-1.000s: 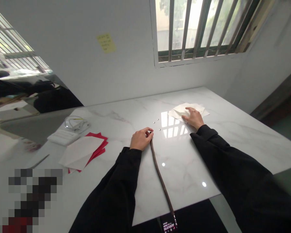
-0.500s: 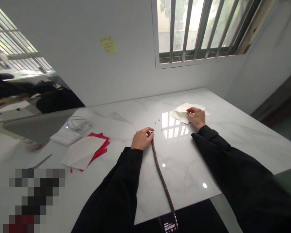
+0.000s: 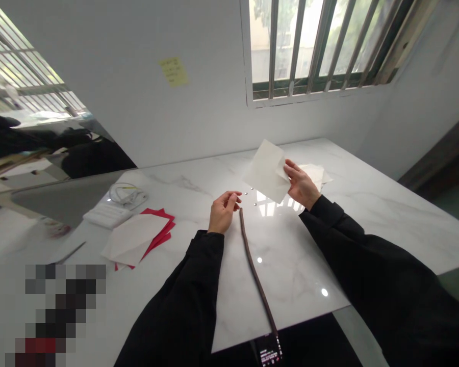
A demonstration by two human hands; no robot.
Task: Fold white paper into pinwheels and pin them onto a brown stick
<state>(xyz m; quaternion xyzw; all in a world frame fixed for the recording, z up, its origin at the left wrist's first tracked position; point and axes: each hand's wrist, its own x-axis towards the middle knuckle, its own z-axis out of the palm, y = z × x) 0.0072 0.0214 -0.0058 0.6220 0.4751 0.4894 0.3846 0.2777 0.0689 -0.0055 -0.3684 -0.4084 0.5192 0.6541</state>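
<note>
My right hand [image 3: 303,189] grips a cream paper sheet [image 3: 268,171] by its right edge and holds it up over the table, thumb hidden behind the fingers. More cream sheets [image 3: 316,174] lie on the table just behind that hand. My left hand [image 3: 222,211] is closed, thumb and fingertips together; whether anything small is between them I cannot make out. Just below its fingertips is the top end of a thin brown stick [image 3: 251,261], which runs down past the table's front edge. Beyond the left fingers lie a few tiny shiny beads [image 3: 255,204].
Red sheets [image 3: 164,233] with a white sheet [image 3: 133,237] on top lie at the left. Behind them are a white box [image 3: 106,216] and a coiled cable [image 3: 125,194]. A phone-like dark screen [image 3: 268,350] shows at the front edge. A barred window [image 3: 309,46] is above the table.
My right hand has lifted one cream sheet off the pile and brought it left. My left hand has shifted slightly up, off the stick's end.
</note>
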